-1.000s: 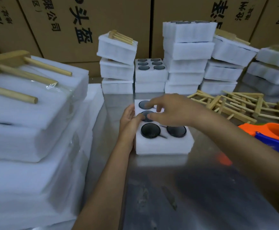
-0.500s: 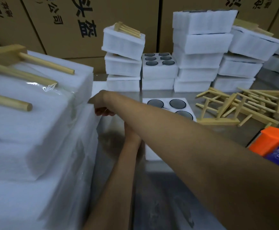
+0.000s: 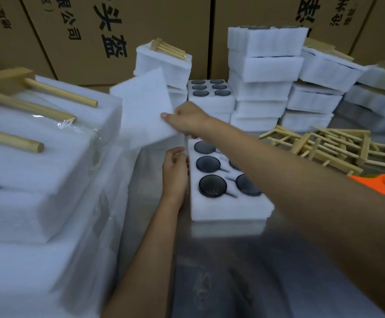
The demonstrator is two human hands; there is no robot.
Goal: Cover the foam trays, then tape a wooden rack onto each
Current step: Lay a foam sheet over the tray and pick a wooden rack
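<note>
Right hand (image 3: pixel 188 120) pinching a thin white foam sheet (image 3: pixel 144 109) by its near corner, thumb on top and fingers curled beneath, holding it tilted in the air so it can swing flat over the open tray (judging by the task, this is the cover).

Sitting low and just right of that sheet: the open foam tray (image 3: pixel 228 203) on the steel table (image 3: pixel 255 271), its round pockets filled with dark discs (image 3: pixel 212 185), nothing over them yet. Lying directly beneath the reaching right forearm, partly hidden by it, with the pinching hand hovering above the tray's far left corner.

Left hand (image 3: pixel 175 171) resting against the tray's left edge, fingers loosely bent and gripping nothing, probably steadying the light foam so it keeps still when the cover lands.

Looming at the left: a tall stack of foam sheets (image 3: pixel 38 180), wooden dowels (image 3: pixel 26 104) of a rack lying on top.

Standing behind, against the cardboard boxes (image 3: pixel 141 31): piles of finished covered trays (image 3: pixel 264 72), one with a rack already on it, and one uncovered tray (image 3: pixel 209 92) among them.

Waiting at the right, well apart from both hands: a loose heap of wooden racks (image 3: pixel 338 148), presumably for the taping step, and near them an orange thing (image 3: pixel 379 184), only partly in view.
</note>
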